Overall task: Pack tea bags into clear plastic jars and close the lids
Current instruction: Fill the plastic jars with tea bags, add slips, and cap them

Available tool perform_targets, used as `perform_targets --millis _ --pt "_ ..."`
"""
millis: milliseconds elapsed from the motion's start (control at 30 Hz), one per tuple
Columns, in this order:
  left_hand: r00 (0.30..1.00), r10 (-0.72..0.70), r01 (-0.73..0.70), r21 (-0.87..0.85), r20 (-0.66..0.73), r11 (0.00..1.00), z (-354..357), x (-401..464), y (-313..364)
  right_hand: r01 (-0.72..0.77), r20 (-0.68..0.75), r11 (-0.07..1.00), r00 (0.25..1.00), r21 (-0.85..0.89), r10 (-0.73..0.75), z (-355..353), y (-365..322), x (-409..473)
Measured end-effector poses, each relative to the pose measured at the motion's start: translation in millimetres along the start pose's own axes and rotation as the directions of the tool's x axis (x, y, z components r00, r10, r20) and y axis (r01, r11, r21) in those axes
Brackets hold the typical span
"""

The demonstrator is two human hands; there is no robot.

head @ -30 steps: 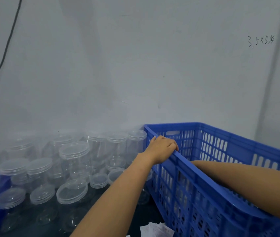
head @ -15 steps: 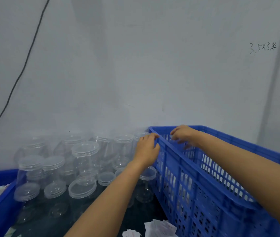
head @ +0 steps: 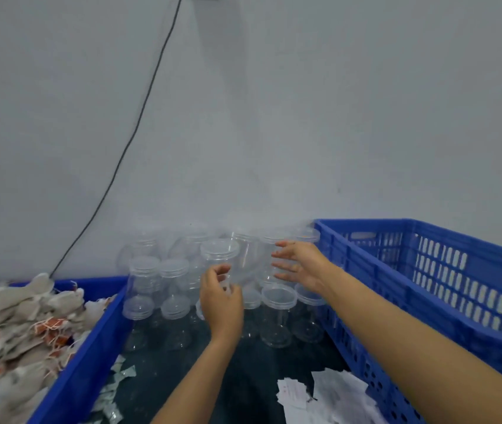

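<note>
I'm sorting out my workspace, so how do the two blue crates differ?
The left crate has solid walls and is heaped with tea bags; the right crate has slotted, perforated walls, and nothing shows inside it from this angle. Both are blue plastic, flanking the clear jars.

The dark table [head: 213,377] carries a cluster of clear lidded jars [head: 277,313], some stacked, at its far side against the wall. Left of the jars stands a blue bin [head: 84,356] heaped with tea bags [head: 14,325]; right of them stands a slotted blue crate [head: 427,301]. Nearer than the jars, small sachets [head: 115,390] lie beside the bin and white paper slips [head: 329,396] beside the crate.
</note>
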State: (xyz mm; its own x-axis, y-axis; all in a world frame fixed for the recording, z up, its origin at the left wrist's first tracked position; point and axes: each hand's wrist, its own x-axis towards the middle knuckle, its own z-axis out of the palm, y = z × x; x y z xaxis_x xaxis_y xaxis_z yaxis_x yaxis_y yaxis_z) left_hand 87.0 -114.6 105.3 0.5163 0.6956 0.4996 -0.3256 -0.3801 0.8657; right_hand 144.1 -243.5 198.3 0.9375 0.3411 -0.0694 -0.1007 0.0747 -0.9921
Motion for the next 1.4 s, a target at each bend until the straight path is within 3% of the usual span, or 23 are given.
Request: perform_targets --millis 100,233,433,567,667,800,1000,1067,1200,1267,1400 --pt "0.996 -0.066 0.069 0.053 -0.053 0.996 -22.1 16.8 -12.4 -0.039 0.021 0.997 0.999 0.06 0.038 27.6 26.3 6.8" --pt "0.99 -0.119 0.105 0.16 0.079 0.982 -23.9 37.7 -27.2 -0.062 0.032 0.984 0.998 0.17 0.058 54.3 44.0 24.2" --pt "0.944 -0.237 0.18 0.241 0.231 0.954 1.1 63.0 -38.2 -0.04 -0.009 0.999 0.999 -0.003 0.04 73.2 58.8 48.0" --pt "0.916 -0.298 0.256 0.178 0.27 0.95 3.3 71.9 -50.3 -0.031 0.036 0.998 0.999 -0.056 0.033 74.6 69.1 47.6" --pt "0.94 -0.24 0.186 0.229 0.241 0.956 -4.9 66.9 -48.1 0.015 0.024 0.99 1.0 -0.137 -0.012 74.0 67.9 38.3" --pt "0.969 -0.063 0.021 0.176 0.24 0.984 -28.9 46.6 -26.0 0.163 0.1 0.966 0.984 -0.2 -0.145 69.9 51.5 0.6" --pt "0.964 0.062 -0.11 0.177 0.26 0.978 -77.5 -8.8 -8.7 0.365 0.216 0.925 0.916 -0.103 -0.337 58.8 43.2 -62.1" --pt "0.969 0.089 -0.138 0.206 0.232 0.969 -89.3 -30.1 -13.1 0.42 0.22 0.896 0.897 -0.146 -0.385 58.9 48.2 -78.1" --pt "0.964 0.167 -0.232 0.345 0.208 0.91 -102.9 -67.8 -24.1 0.371 0.068 0.879 0.927 -0.299 -0.368 69.7 78.2 -93.2" --pt "0.957 0.213 -0.273 0.359 0.198 0.893 -106.7 -82.1 -26.8 0.329 0.012 0.897 0.94 -0.296 -0.341 77.0 98.4 -96.0" --pt "0.966 0.157 -0.224 0.365 0.205 0.904 -116.3 -97.3 -31.7 0.398 -0.116 0.885 0.894 -0.241 -0.433 82.2 132.2 -97.6"
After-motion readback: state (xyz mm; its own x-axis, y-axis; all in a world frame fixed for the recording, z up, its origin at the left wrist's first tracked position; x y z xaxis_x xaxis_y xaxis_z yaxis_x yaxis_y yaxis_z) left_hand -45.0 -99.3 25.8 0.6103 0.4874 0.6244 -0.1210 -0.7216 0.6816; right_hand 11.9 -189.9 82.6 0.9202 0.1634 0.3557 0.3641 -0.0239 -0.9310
